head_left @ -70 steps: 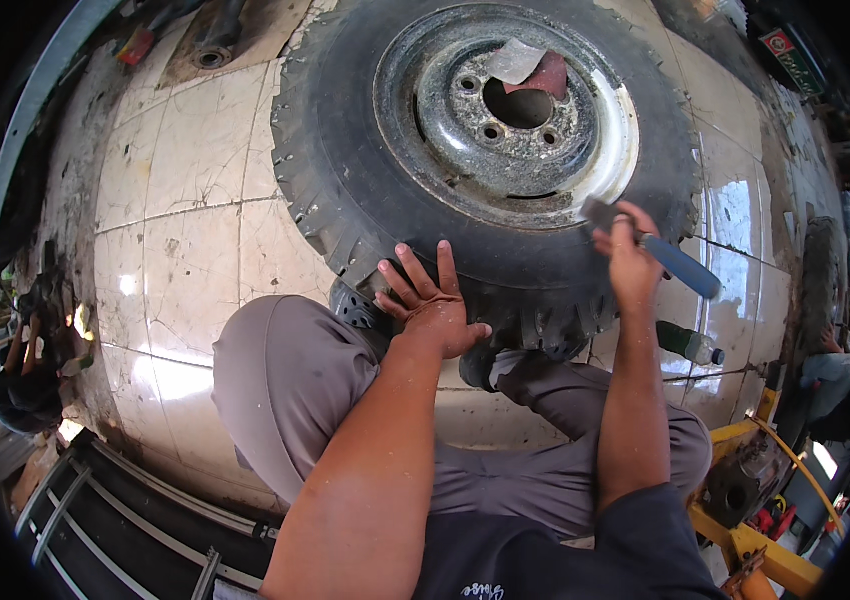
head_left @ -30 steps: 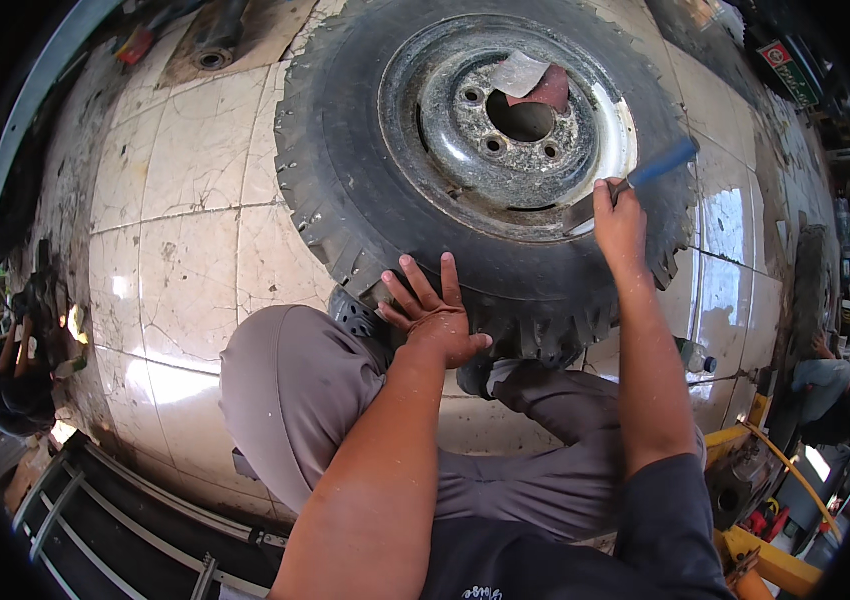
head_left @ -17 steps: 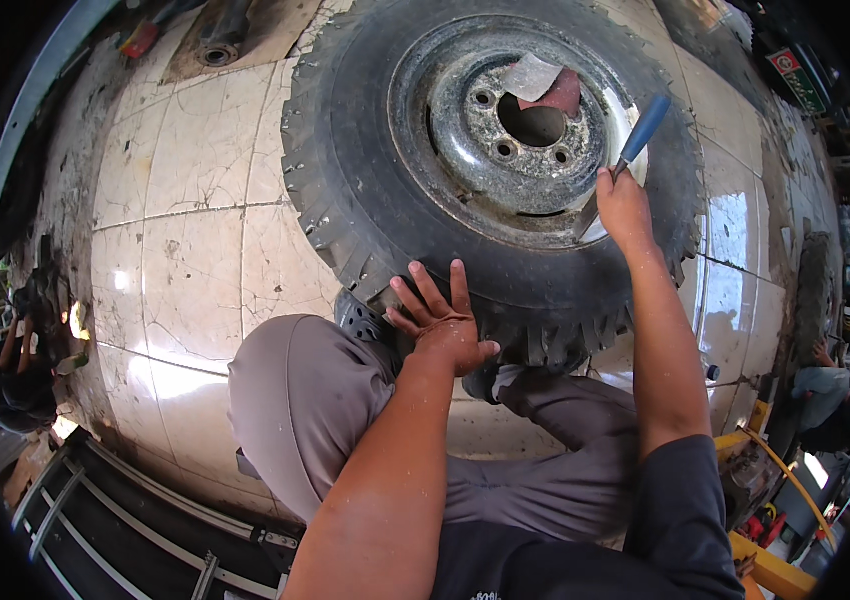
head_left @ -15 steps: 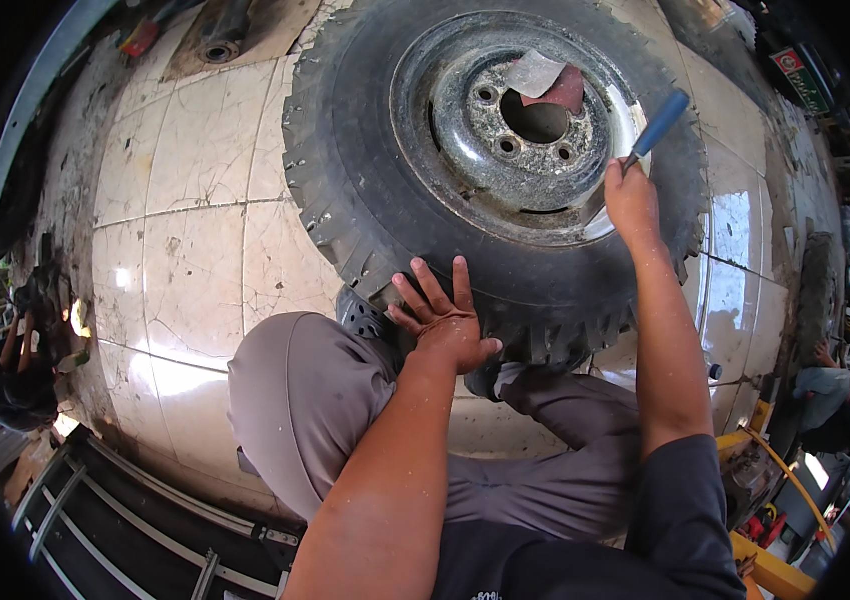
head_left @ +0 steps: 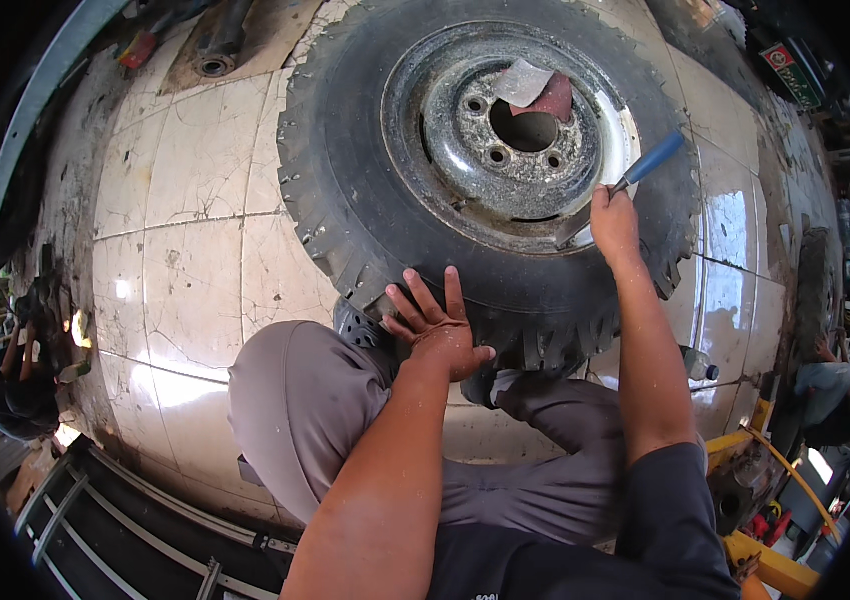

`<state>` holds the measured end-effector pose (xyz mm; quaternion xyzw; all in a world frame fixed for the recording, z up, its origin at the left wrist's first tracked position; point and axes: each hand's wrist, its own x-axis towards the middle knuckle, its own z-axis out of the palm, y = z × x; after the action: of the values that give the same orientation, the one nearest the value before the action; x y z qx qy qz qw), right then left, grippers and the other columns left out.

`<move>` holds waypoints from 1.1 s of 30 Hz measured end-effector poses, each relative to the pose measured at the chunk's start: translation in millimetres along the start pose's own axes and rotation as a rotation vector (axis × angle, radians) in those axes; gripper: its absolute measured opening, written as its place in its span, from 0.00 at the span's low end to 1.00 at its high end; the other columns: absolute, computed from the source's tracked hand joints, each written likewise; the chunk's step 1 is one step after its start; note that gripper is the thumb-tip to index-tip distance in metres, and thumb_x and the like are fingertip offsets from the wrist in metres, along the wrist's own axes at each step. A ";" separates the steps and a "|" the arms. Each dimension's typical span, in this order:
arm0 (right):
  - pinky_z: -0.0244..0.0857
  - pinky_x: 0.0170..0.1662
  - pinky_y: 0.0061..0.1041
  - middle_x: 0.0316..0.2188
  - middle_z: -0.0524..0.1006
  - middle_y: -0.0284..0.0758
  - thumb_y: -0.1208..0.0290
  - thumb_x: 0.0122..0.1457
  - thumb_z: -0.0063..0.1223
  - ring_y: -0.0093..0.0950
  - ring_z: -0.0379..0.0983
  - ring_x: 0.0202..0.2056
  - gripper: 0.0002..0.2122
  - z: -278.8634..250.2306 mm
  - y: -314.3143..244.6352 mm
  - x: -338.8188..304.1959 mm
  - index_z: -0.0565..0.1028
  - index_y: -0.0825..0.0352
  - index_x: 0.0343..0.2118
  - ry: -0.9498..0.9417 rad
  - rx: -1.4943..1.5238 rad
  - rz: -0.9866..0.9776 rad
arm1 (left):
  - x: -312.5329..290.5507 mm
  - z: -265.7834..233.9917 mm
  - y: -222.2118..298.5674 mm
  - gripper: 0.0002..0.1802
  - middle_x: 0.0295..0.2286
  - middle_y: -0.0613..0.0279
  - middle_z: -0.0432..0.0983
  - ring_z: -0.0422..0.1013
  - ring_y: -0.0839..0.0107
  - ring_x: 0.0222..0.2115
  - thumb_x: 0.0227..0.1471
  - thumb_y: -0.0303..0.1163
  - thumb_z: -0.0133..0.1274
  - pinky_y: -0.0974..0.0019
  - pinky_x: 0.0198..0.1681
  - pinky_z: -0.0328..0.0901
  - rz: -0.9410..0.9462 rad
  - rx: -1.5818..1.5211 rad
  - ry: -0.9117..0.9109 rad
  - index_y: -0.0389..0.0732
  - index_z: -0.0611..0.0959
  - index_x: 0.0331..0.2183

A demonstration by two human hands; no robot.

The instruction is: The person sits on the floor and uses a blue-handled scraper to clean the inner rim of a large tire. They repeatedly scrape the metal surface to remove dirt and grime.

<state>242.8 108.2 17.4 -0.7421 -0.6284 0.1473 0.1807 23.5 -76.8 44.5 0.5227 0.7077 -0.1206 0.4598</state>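
A large knobbly tyre (head_left: 345,130) lies flat on the floor before me, with a worn steel wheel rim (head_left: 445,215) inside it. My right hand (head_left: 614,225) is closed round a blue-handled scraper (head_left: 653,160). The scraper's metal end rests at the near right of the rim, and its handle slants up and away to the right. Fingers spread, my left hand (head_left: 441,325) lies on the tyre's near sidewall, holding nothing. Over the hub hole sit two pieces of sandpaper, a grey piece (head_left: 522,83) and a reddish piece (head_left: 552,100).
Cracked pale tiles (head_left: 200,185) surround the tyre. A clear bottle (head_left: 697,364) lies right of my knee. Metal rails (head_left: 135,490) are at the lower left, and a yellow frame (head_left: 770,565) at the lower right. Other people (head_left: 20,385) appear at both sides.
My right hand and the scraper have moved nearer and slightly left along the rim. The scraper's handle now tilts lower. My left hand stays on the tyre.
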 end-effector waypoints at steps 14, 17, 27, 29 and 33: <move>0.67 0.43 0.47 0.32 0.76 0.59 0.59 0.63 0.41 0.56 0.73 0.39 0.19 -26.9 4.0 13.4 0.74 0.75 0.36 0.097 0.062 -0.018 | 0.7 -2.9 3.3 0.75 0.55 0.26 0.02 0.04 0.25 0.55 0.41 0.54 0.65 0.22 0.55 0.22 0.006 0.030 0.025 0.48 0.18 0.60; 0.67 0.42 0.48 0.32 0.77 0.58 0.59 0.63 0.41 0.57 0.73 0.39 0.19 -9.9 11.5 1.7 0.74 0.75 0.37 0.083 0.018 -0.002 | 0.1 -1.8 3.9 0.75 0.55 0.26 0.03 0.05 0.24 0.55 0.41 0.55 0.65 0.22 0.55 0.22 -0.014 0.025 -0.008 0.48 0.19 0.60; 0.66 0.46 0.48 0.33 0.77 0.58 0.59 0.63 0.39 0.57 0.72 0.41 0.19 -12.8 -7.4 4.3 0.72 0.74 0.41 0.020 -0.058 0.002 | 0.1 -1.8 2.4 0.75 0.55 0.26 0.03 0.04 0.25 0.55 0.42 0.55 0.64 0.22 0.55 0.21 -0.022 0.026 -0.011 0.46 0.19 0.60; 0.66 0.46 0.48 0.34 0.77 0.58 0.59 0.63 0.39 0.57 0.72 0.41 0.20 -11.9 -1.7 8.3 0.72 0.74 0.41 -0.001 0.004 -0.017 | 2.0 -3.1 0.9 0.75 0.55 0.25 0.03 0.05 0.24 0.55 0.41 0.55 0.64 0.21 0.54 0.22 -0.011 0.022 0.020 0.46 0.19 0.60; 0.65 0.46 0.48 0.36 0.76 0.59 0.59 0.63 0.40 0.57 0.71 0.43 0.20 -28.7 10.0 20.8 0.73 0.75 0.41 -0.006 0.032 0.050 | 0.3 2.0 1.3 0.75 0.55 0.25 0.03 0.05 0.23 0.55 0.41 0.55 0.65 0.21 0.54 0.23 0.010 0.034 0.030 0.46 0.19 0.60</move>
<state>267.9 124.9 38.7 -0.7543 -0.6078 0.1638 0.1868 25.6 -77.3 43.6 0.5358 0.7097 -0.1223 0.4407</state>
